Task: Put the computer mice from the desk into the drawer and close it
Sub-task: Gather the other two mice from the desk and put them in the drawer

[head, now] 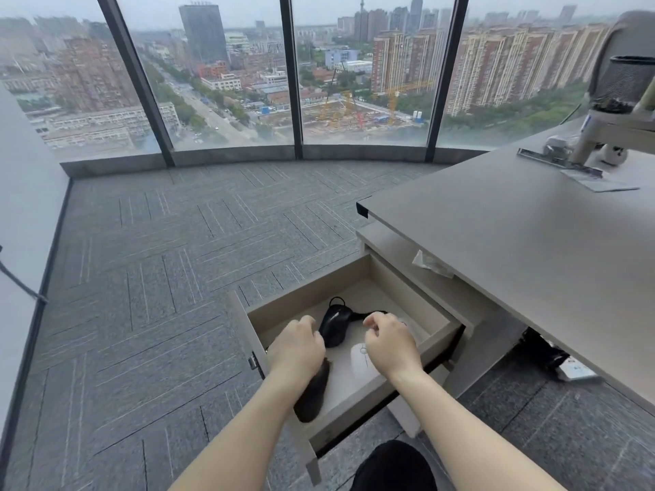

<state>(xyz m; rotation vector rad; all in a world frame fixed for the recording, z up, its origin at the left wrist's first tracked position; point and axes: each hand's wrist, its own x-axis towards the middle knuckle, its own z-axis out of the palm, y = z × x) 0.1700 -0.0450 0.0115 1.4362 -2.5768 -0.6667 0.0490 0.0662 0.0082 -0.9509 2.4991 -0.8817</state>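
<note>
Low in the frame, three mice (335,327) lie in the open drawer (443,327). Both hands (297,345) hover inside, each grip loosely curled and holding nothing. The visible desk (514,242) shows no mouse; closing remains.

Drawer (443,329): matt beige laminate board, smooth pale lining inside. Black mouse (335,326): glossy plastic, light glinting off its back. White mouse (361,363): smooth plastic, soft sheen. Desk (514,249): matt grey-beige laminate. Carpet (159,278): coarse grey woven tiles. Pen holder (620,79): black metal mesh.
</note>
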